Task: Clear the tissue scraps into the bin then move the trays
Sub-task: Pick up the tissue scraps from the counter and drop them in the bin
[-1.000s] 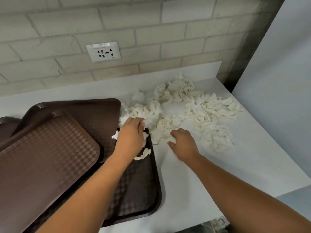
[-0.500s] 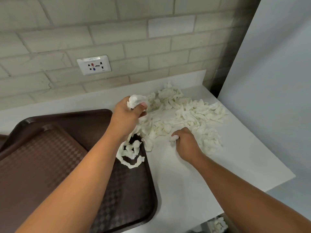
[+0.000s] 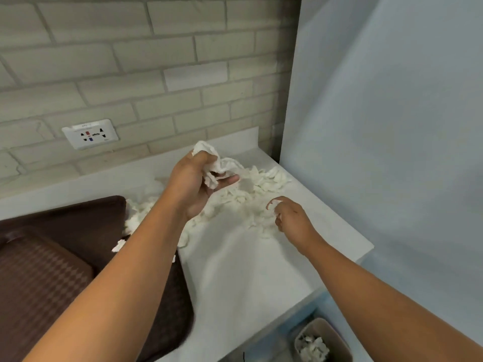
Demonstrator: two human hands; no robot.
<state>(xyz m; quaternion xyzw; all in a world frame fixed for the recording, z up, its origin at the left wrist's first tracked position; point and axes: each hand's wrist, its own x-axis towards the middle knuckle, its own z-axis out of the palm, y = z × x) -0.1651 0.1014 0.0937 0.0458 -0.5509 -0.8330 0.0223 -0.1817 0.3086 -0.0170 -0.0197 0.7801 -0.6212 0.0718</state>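
Note:
White tissue scraps lie strewn over the back of the white counter. My left hand is raised above them and grips a crumpled wad of tissue. My right hand hovers low over the right side of the pile, fingers curled, pinching what looks like a small scrap. Dark brown trays lie stacked askew at the left, the top one checkered; a few scraps rest on a tray's edge. A beige bin stands on the floor below the counter's right end, with scraps inside.
A brick wall with a white socket plate runs behind the counter. A pale blue-grey wall closes off the right side. The counter's front edge runs diagonally toward the bin.
My left hand has lifted higher off the pile with a wad of tissue. My right hand has come up slightly off the counter. The view has swung right and down, bringing the bin into sight.

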